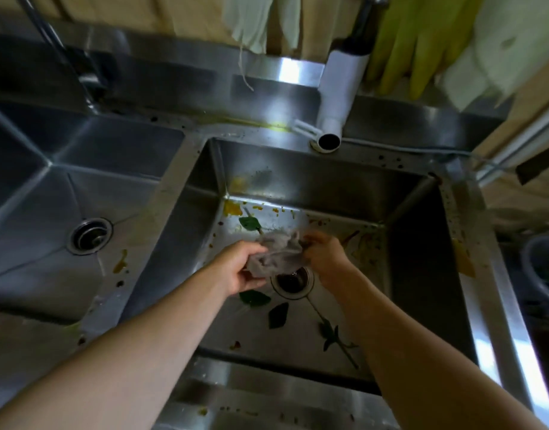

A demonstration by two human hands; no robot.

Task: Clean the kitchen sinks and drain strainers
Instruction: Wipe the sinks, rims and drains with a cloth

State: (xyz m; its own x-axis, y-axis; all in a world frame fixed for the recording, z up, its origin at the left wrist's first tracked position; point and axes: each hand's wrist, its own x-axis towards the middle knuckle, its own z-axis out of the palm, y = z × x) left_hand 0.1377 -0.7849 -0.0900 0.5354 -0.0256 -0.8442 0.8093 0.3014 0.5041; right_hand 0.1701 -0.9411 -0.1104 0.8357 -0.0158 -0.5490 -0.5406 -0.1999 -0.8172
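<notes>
Both hands hold a gray rag (276,254) low in the right sink (326,178), just above the drain strainer (293,282). The left hand (242,268) grips its 8 o'clock end; the right hand (324,259) pinches its 3 o'clock end. It looks soft, floppy and light, so holding the ends should work best.

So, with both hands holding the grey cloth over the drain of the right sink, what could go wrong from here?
1. Green leaves and a stem lie loose around the drain; wiping may push them in and clog it.
2. The grey cloth, gripped by the left hand and right hand, may only smear the yellow residue.
3. The left sink also has a yellow stain, easy to miss.
</notes>
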